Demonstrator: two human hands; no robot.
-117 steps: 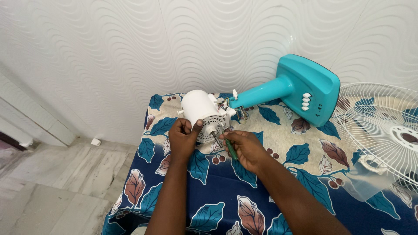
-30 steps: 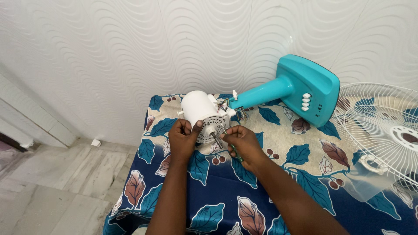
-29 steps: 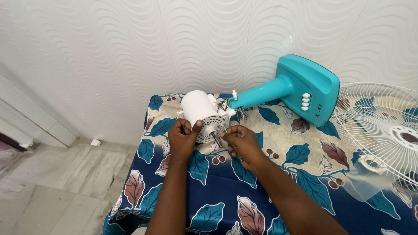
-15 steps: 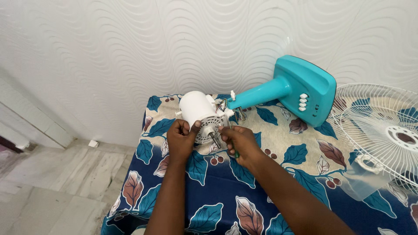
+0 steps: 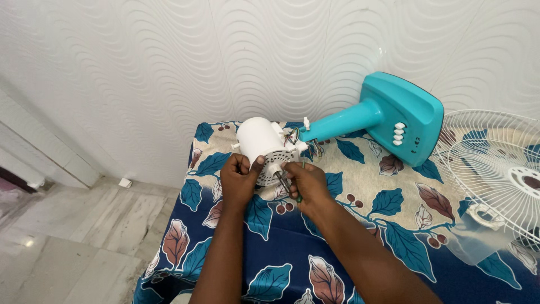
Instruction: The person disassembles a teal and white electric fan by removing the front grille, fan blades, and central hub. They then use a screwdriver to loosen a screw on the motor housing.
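Head view: white fan motor (image 5: 263, 143) lies on its side on the leaf-print surface (image 5: 360, 186), its shaft toward the person.
Left hand (image 5: 241, 181): fingers curled against the motor's vented face.
Right hand (image 5: 306, 184): fingers pinched on a green-handled screwdriver (image 5: 296, 194), just right of the motor.
Right of motor: teal fan stand (image 5: 388, 115), white wire grille (image 5: 495, 169).

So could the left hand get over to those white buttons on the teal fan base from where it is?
Probably not easily. The left hand grips the white motor, and the right hand with its screwdriver lies between it and the buttons on the teal base.
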